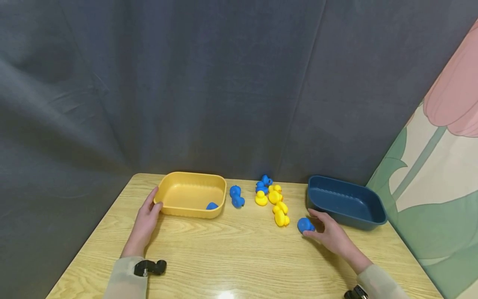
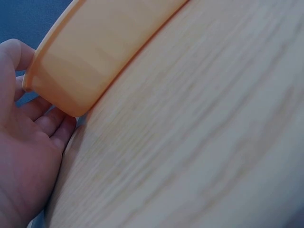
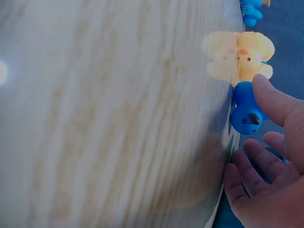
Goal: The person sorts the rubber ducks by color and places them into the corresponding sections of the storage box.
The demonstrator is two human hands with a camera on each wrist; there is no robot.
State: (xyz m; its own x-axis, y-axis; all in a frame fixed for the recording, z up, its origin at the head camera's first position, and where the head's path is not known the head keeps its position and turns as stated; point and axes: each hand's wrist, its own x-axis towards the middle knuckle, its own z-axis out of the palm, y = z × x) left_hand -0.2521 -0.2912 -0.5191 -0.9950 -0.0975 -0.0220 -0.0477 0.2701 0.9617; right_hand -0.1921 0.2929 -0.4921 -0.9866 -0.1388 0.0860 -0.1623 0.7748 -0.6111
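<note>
My left hand (image 1: 146, 219) holds the left end of a yellow plastic basin (image 1: 192, 213), one digit at the rim and the other fingers (image 2: 50, 121) bent against the outer wall. Inside the basin lies one blue rubber duck (image 1: 212, 206), partly hidden by the front wall. At the right, my right hand (image 1: 330, 234) is spread beside another blue rubber duck (image 1: 304, 224) on the table. In the right wrist view, the thumb (image 3: 273, 97) is close against or over this duck (image 3: 246, 118), while the other fingers stand apart from it. Contact there cannot be told.
A dark blue basin (image 1: 345, 207) stands behind my right hand. Between the basins are several yellow ducks (image 1: 275, 197) in a loose cluster, blue ducks (image 1: 262, 187) behind them, and more blue ducks (image 1: 237, 197) by the yellow basin. A grey curtain (image 1: 224, 91) hangs along the table's back edge.
</note>
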